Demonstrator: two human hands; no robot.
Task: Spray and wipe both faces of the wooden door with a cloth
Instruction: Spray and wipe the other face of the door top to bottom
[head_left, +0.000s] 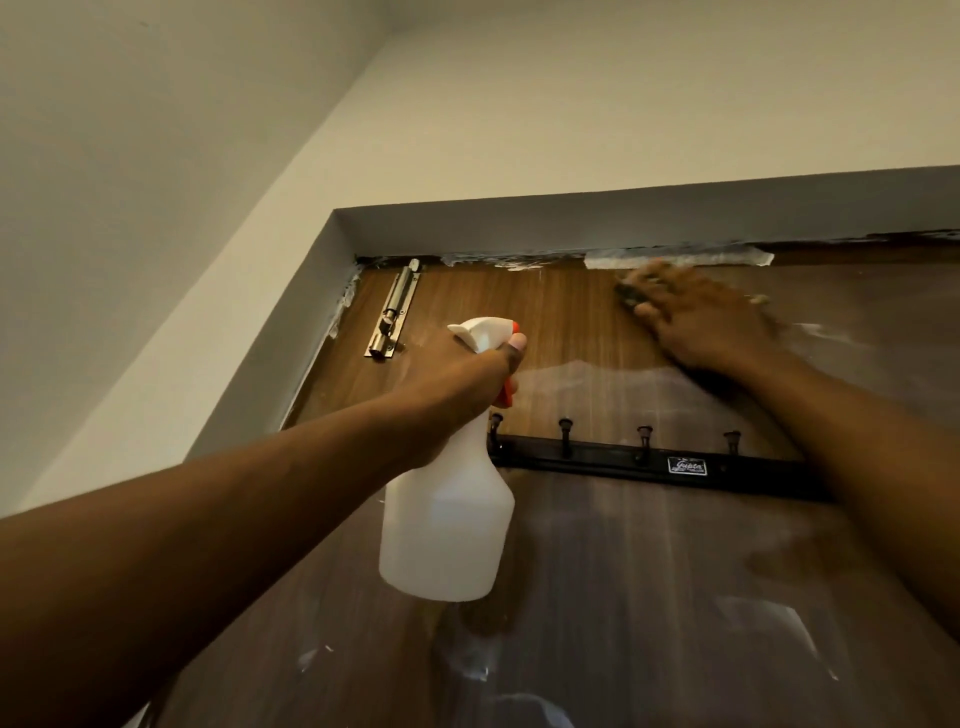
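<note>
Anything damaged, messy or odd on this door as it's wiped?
Yes. Ragged whitish tape clings along the top edge of the door, and white paint-like smears mark its lower face. The right hand presses a cloth just below the tape; the left hand grips the bottle.

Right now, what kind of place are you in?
Probably a room in a home, at a doorway: a wooden door with a black hook rail across it, a metal slide bolt near its top, plain painted walls.
</note>
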